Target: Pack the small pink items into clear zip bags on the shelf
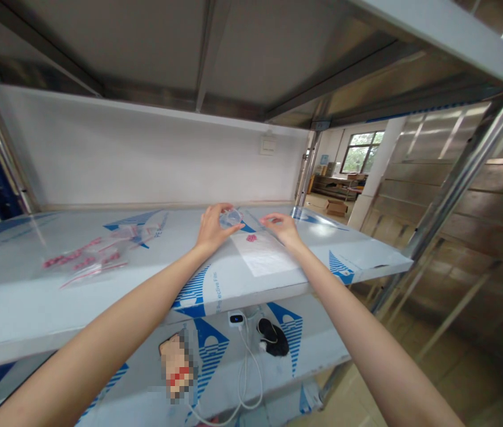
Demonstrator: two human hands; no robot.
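My left hand (213,228) curves its thumb and fingers around a clear, round plastic piece (231,219), maybe a small container or lid. Across from it, my right hand (282,228) has its thumb and fingertips brought together in a pinch; anything between them is too small to make out. Below and between both hands lies a white, semi-clear sheet or flat bag (267,258) on the shelf. A small cluster of pinkish-red bits (251,238) rests near its far edge.
Clear zip bags with pinkish-red pieces (95,258) lie on the film-covered shelf (20,296) to the left. A metal shelf (145,53) hangs overhead. On the lower level are a blurred-out phone (178,365), a white charger (236,319) with cable, and a black object (273,338).
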